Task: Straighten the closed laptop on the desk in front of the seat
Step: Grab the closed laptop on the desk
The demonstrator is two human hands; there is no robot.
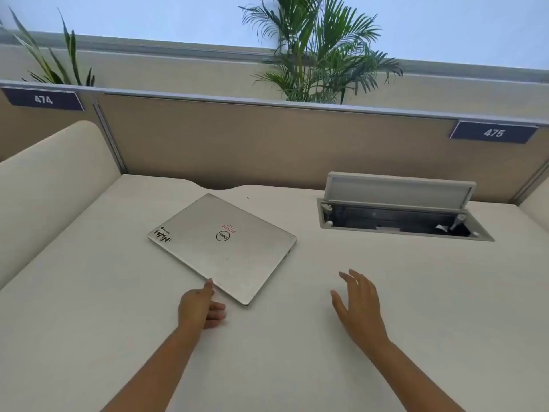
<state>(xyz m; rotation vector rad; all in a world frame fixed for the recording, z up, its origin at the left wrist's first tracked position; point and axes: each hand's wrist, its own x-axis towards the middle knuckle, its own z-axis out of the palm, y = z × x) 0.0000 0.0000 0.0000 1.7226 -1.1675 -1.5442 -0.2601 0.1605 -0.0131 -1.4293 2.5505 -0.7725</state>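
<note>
The closed laptop (222,246) is lying flat on the desk (297,337), skewed so that one corner is pointing back toward me, just ahead of my left hand (199,307) and well off to the left of my right hand (358,304). My left hand is sitting loosely curled, gripping nothing, with the thumb tip touching the laptop's near-left edge and the other fingers folded under against the desk. My right hand is hovering open, fingers spread, holding nothing and touching nothing that I can see. I am judging the laptop to be a stiff metal slab, moderately heavy, with a smooth lid that is likely to slip under a flat palm; on this smooth desk it should slide and pivot rather than need lifting. The best holds appear to be the side edges and corners: my left thumb pressing where it is now, and my right hand coming across to the right-hand edge, so that both hands are turning it square to the desk front. Its underside and feet are hidden, so I cannot tell how much they grip. The far edge of the open cable box (401,209), ahead of my right hand, is blocked by its raised flap, and the small red label near the lid's logo is too blurred to read.
</note>
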